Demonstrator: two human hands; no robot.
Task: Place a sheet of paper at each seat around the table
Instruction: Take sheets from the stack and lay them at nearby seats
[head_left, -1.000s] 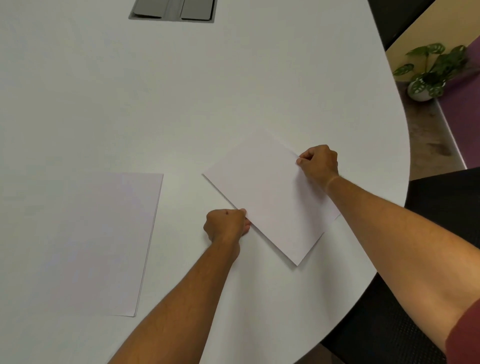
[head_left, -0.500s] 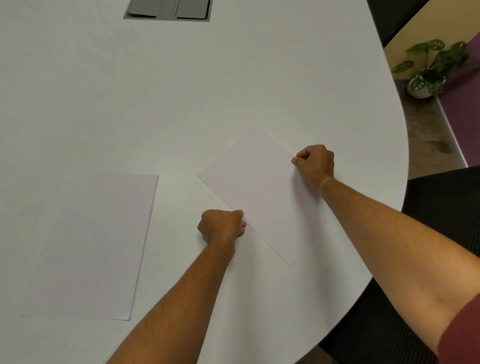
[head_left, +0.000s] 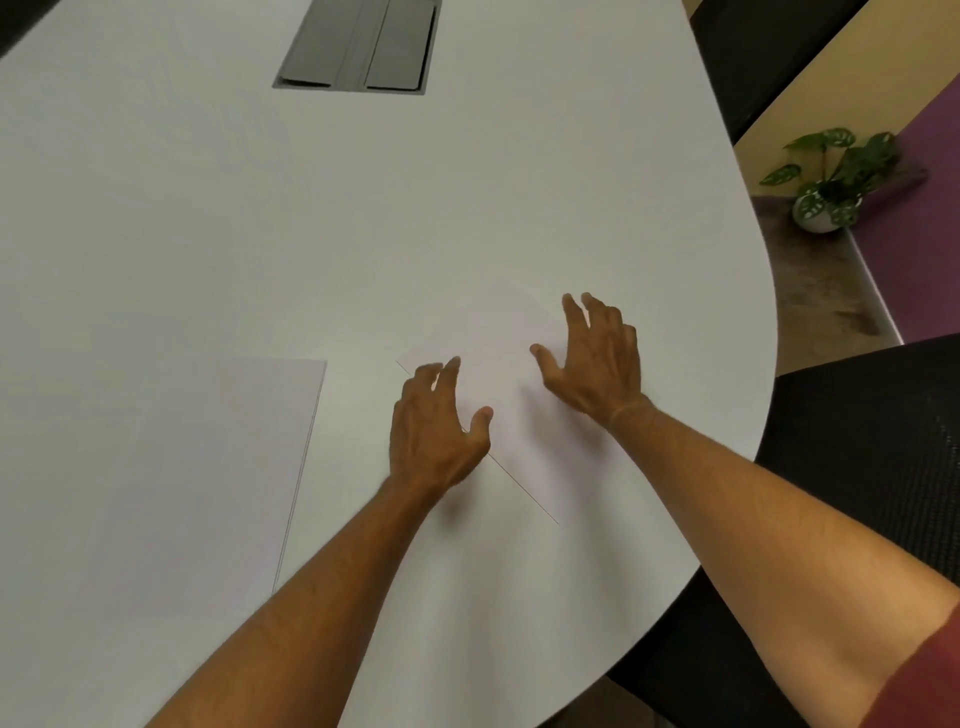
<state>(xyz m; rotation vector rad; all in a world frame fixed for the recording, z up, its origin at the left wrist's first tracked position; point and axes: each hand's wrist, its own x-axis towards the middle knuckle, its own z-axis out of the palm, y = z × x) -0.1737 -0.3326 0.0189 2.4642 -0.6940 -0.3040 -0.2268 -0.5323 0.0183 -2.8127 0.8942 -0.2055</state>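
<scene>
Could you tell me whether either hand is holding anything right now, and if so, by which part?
Nothing is held: the left hand and right hand are spread open over the angled sheet.

I cannot trace the far and right edges of the sheet of paper (head_left: 498, 384): white on the white table (head_left: 467, 208), they fade out. My left hand (head_left: 436, 431) covers part of its near-left edge, and my right hand (head_left: 592, 364) hides its right side. I cannot tell whether either hand touches the paper. The stack of paper (head_left: 171, 478) loses its left edge against the tabletop. The black chair (head_left: 857, 467) is cut off at the right. The grey floor hatch (head_left: 358, 47) runs off the top.
</scene>
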